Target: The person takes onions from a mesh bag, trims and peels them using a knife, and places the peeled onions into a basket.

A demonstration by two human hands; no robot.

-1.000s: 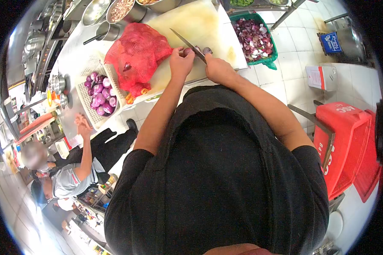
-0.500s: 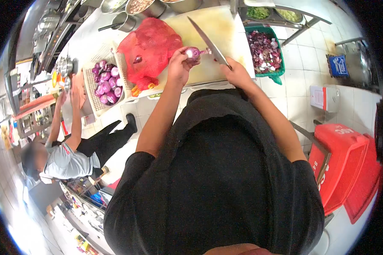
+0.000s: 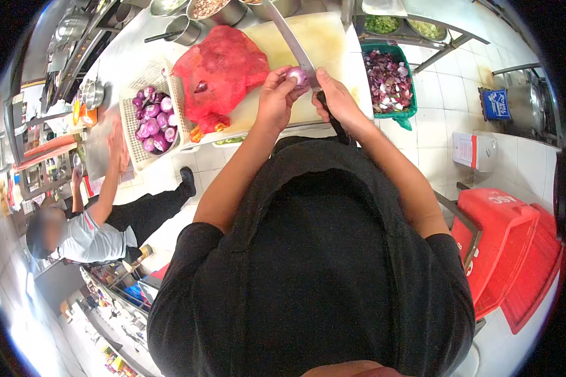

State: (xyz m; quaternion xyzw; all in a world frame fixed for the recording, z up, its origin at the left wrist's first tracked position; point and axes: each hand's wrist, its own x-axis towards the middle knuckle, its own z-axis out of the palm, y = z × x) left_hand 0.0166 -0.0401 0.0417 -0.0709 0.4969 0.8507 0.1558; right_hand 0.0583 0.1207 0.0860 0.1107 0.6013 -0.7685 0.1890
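A purple onion [image 3: 297, 76] with a pale cut face is held in the fingers of my left hand [image 3: 277, 97]. My right hand [image 3: 339, 103] grips the dark handle of a long knife [image 3: 290, 36], whose blade points up and left and lies against the onion's right side. Both hands are over the near part of the yellowed cutting board [image 3: 324, 38]. Left of them lies a red mesh bag [image 3: 217, 75]. Farther left, a cream basket [image 3: 132, 135] holds several purple onions [image 3: 152, 122].
A green-lined bin [image 3: 410, 94] of onion skins stands right of the board. Metal pots [image 3: 229, 14] line the back. At the left, a co-worker [image 3: 100, 232] reaches toward the counter. A red container [image 3: 497, 232] stands at the lower right.
My left hand has picked up the onion and turned it, its pale cut face now showing. The knife has come against the onion, and my right hand has shifted on the handle. The co-worker's arms have moved.
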